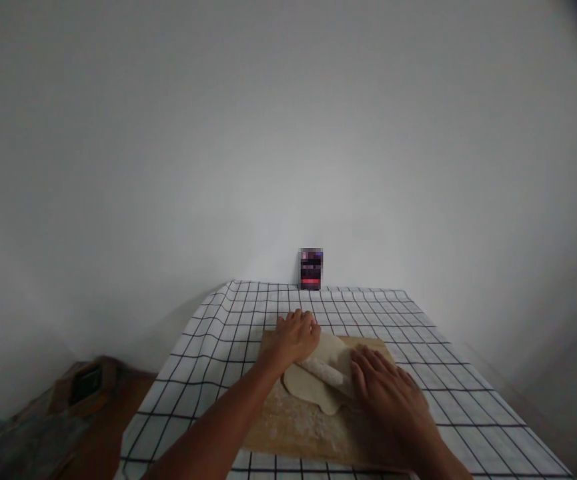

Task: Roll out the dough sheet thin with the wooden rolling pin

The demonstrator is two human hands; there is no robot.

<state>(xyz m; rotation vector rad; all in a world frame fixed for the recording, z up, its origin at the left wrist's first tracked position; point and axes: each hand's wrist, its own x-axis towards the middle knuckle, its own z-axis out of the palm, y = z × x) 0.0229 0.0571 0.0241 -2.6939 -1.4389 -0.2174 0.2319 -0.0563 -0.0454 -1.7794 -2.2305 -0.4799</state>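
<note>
A flour-dusted rolling pin (324, 373) lies slantwise across a flat sheet of pale dough (302, 385). My left hand (298, 336) is closed over the pin's far left end, its fingers bent. On the near right end rests my right hand (385, 383), palm down, holding the pin beneath it with the fingers close together. Both ends of the pin are hidden by the hands. Under the dough is a wooden board (288, 430) with flour scattered over its near part. The dough's edge is uneven, and my right hand hides some of it.
A black-and-white checked cloth (203, 363) covers the table. At its far edge a dark, pixelated upright object (311, 269) leans by the white wall (288, 147). Down on the left, beside the table, stands a brown wooden item (88, 385) with a dark opening.
</note>
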